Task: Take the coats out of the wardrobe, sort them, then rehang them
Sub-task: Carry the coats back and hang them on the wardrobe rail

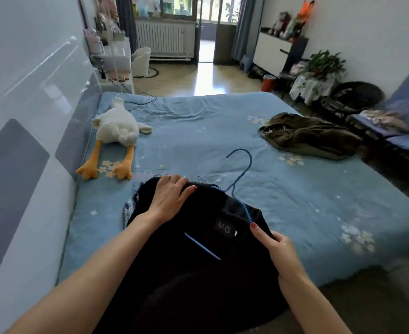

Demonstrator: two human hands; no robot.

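Black coat (pixel 194 256) lies at the near edge of the bed (pixel 295 189), blue hanger (pixel 240 179) partly inside its collar, hook pointing away. Left hand (pixel 172 196) presses flat on the far shoulder, fingers spread, gripping nothing. Right hand (pixel 274 244) pinches the near shoulder fabric beside the hanger arm. Judgement: coat is being seated on the hanger. Advice: hold collar steady, draw fabric fully over the hanger end. Olive coat (pixel 309 138) lies well apart, right side of bed.

Two coats (pixel 186 249) (pixel 312 136), one blue hanger (pixel 240 174), one plush goose (pixel 115 131)
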